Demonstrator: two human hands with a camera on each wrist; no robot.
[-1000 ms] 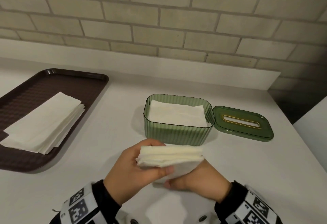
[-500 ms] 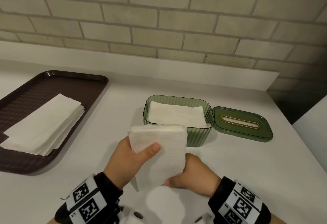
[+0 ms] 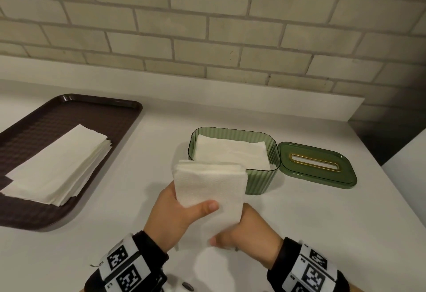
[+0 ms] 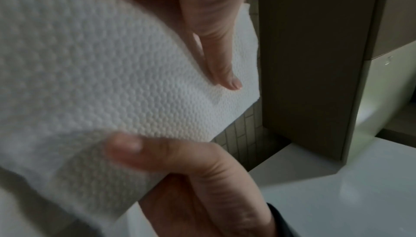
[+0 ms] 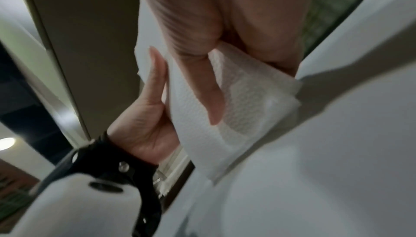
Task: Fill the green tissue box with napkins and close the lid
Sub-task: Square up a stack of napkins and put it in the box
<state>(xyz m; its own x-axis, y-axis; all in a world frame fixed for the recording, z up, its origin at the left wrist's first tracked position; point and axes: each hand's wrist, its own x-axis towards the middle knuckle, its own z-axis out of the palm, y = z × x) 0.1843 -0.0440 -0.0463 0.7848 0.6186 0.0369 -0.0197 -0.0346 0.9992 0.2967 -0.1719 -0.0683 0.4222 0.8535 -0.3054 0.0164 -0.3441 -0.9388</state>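
A folded stack of white napkins (image 3: 208,185) stands upright just in front of the green tissue box (image 3: 260,177). My left hand (image 3: 182,206) grips its left side, thumb across the front. My right hand (image 3: 242,231) pinches its lower right edge from below. In the left wrist view the embossed napkin stack (image 4: 108,73) fills the frame under my left hand's fingers (image 4: 216,48). In the right wrist view the napkin stack (image 5: 236,102) lies between both hands. The box holds flat napkins (image 3: 230,152). Its green lid (image 3: 315,165) with a gold-rimmed slot lies open to the right.
A dark brown tray (image 3: 30,208) at the left carries a pile of unfolded napkins (image 3: 57,165). The white counter (image 3: 322,234) ends at a brick wall behind and at a dark gap beyond the lid on the right.
The napkin stack has turned from lying flat in my hands to standing upright and has moved closer to the box. Both hands keep hold of it.
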